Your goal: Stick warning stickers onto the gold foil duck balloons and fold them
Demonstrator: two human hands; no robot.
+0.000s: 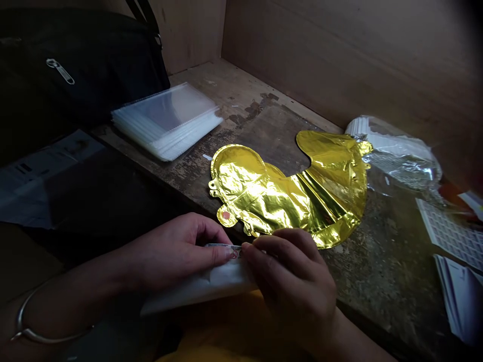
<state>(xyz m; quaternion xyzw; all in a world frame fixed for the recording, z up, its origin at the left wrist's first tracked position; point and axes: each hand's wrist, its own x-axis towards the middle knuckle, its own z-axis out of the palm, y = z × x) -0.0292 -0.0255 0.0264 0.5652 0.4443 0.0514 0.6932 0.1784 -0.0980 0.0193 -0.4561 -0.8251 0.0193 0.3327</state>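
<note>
Plastic sleeve (199,287) pinched at its top edge between the left hand (173,251) and right hand (294,286), held at the near edge of the wooden bench (381,261), clear of the gold foil balloon (287,196)

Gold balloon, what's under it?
The flat gold foil balloon lies on a worn wooden board. Wood shows beside it, but the balloon covers the part right beneath it, so I can't see whether anything else is under there.
</note>
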